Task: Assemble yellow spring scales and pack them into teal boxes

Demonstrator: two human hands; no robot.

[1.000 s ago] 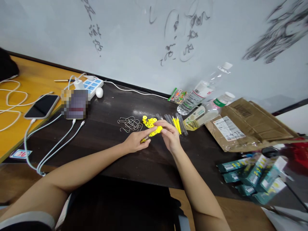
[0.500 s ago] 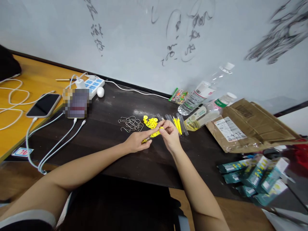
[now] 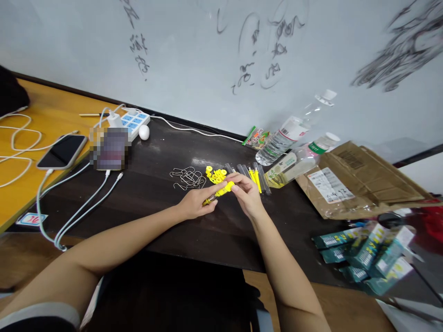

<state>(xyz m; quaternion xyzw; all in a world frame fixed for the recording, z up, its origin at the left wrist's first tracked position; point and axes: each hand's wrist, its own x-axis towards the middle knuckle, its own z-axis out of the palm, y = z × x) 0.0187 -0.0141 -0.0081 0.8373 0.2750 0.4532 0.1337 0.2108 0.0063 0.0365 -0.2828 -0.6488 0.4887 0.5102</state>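
My left hand (image 3: 197,203) is closed around a slim yellow-tipped tube (image 3: 209,200), which slants up to the right. At its upper end is a yellow cap (image 3: 229,186). The fingers of my right hand (image 3: 247,193) are bent against this cap, thumb and fingertips close together. Behind my hands lie a pile of small yellow plastic parts (image 3: 217,175) and, left of it, a tangle of metal hooks (image 3: 188,178). Clear tubes with yellow pieces inside (image 3: 255,179) lie just beyond my right hand.
Two plastic bottles (image 3: 294,159), a snack packet (image 3: 256,137), a brown parcel (image 3: 360,180) and green boxes (image 3: 370,249) are on the right. Phones (image 3: 62,152), white cables and a power strip (image 3: 135,123) are on the left.
My right fingers have shifted slightly right and loosened around the yellow cap, so more of it shows. My left hand has barely moved.
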